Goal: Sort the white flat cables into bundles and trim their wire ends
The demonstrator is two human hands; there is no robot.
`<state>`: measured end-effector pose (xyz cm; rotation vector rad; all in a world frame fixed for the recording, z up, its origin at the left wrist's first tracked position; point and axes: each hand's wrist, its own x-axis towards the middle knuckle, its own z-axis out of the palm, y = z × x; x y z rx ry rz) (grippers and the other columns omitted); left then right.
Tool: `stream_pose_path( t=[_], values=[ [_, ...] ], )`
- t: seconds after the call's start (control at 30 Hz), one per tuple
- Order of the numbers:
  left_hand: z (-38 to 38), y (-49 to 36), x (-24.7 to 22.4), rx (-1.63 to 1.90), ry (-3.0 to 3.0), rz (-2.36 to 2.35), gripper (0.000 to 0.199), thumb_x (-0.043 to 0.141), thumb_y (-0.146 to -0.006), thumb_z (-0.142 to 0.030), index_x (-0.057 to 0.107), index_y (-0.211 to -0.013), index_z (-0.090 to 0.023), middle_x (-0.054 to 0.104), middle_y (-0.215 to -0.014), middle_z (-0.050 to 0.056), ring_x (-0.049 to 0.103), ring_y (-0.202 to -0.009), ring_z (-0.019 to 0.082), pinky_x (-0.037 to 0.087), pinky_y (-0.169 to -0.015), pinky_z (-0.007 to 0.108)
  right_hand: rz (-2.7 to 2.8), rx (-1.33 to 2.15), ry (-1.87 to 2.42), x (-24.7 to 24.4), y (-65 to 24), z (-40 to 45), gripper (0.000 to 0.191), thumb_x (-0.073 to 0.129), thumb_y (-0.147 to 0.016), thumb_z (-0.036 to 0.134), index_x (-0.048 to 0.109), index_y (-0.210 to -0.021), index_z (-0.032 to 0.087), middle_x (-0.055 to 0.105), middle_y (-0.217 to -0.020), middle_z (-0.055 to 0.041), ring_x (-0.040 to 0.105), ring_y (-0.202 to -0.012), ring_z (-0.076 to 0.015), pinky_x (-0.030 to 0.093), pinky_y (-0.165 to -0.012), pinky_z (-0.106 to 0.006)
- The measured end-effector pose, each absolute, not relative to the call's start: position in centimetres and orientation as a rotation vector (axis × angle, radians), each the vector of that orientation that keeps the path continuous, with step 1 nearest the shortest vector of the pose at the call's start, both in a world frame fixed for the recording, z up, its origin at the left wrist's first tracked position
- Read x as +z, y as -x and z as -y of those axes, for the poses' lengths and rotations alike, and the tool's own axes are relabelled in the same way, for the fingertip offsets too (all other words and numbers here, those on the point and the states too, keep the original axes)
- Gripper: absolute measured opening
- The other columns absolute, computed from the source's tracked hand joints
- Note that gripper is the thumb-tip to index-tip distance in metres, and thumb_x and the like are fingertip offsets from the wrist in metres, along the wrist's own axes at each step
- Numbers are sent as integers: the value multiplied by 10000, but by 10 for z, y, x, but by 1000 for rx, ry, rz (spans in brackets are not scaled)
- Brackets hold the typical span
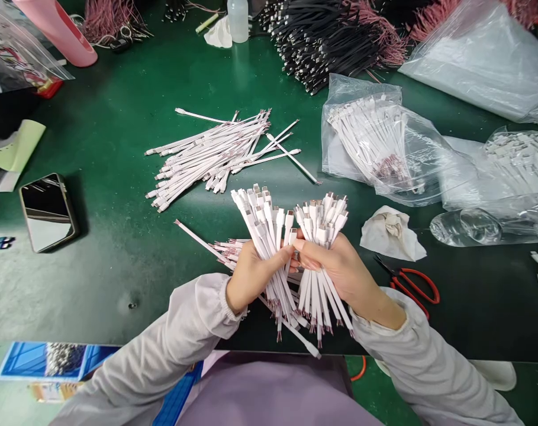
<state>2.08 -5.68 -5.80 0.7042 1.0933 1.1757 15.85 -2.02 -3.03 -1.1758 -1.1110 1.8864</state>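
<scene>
My left hand [257, 272] is wrapped round a bundle of short white cables [262, 222], connectors up and bare wire ends down. A second bundle of white cables [324, 225] is in my right hand [344, 269], held the same way. The two hands touch at the fingertips, between the bundles. Beneath them, more white cables [226, 251] lie near the table's front edge, partly hidden by my hands. Farther back, a loose pile of white cables [206, 154] rests on the green table [113, 177].
Red-handled scissors [417, 287] and a crumpled tissue [392, 232] lie right of my right hand. Bagged white cables [375, 136] and black cables [326, 41] are behind. A phone [49, 213] lies at left, a pink object [58, 29] and a bottle [238, 21] at the back.
</scene>
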Motion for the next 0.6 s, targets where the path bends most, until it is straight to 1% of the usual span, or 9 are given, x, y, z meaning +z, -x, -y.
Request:
stream_pose_path(
  t=[0.3, 0.4, 0.47, 0.53, 0.6],
  values=[
    [57, -20, -60, 1168, -724, -1120, 242, 744, -742, -340, 692, -857, -133, 720, -701, 31, 666, -596, 166, 573, -593, 275, 1095, 1905, 1166, -33, -159, 21, 284, 669, -751, 296, 436, -622, 195, 363, -476, 83, 306, -461, -61, 338, -478, -235],
    [57, -19, -61, 1138, -751, -1162, 250, 733, -756, -354, 694, -861, -130, 740, -802, 58, 678, -658, 180, 571, -637, 287, 1110, 1914, 1191, -34, -157, 19, 293, 685, -753, 333, 449, -644, 197, 363, -481, 84, 310, -463, -66, 344, -487, -248],
    [57, -18, -60, 1103, -796, -1187, 251, 724, -767, -367, 696, -834, -127, 741, -846, 73, 683, -711, 193, 566, -680, 296, 1133, 1909, 1201, -30, -160, 16, 319, 696, -764, 362, 445, -653, 199, 357, -494, 82, 314, -469, -70, 327, -486, -253],
    [57, -18, -58, 1071, -824, -1182, 261, 717, -773, -386, 688, -780, -127, 730, -797, 71, 680, -715, 199, 562, -691, 301, 1179, 1843, 1207, -19, -170, 13, 356, 701, -781, 371, 422, -638, 202, 347, -506, 74, 319, -479, -72, 289, -482, -256],
    [57, -18, -56, 1051, -777, -1156, 274, 721, -769, -398, 672, -748, -129, 708, -731, 55, 675, -678, 191, 564, -670, 300, 1187, 1697, 1247, -4, -187, 11, 364, 711, -784, 380, 421, -648, 206, 336, -511, 70, 310, -474, -72, 248, -472, -262]
  ],
)
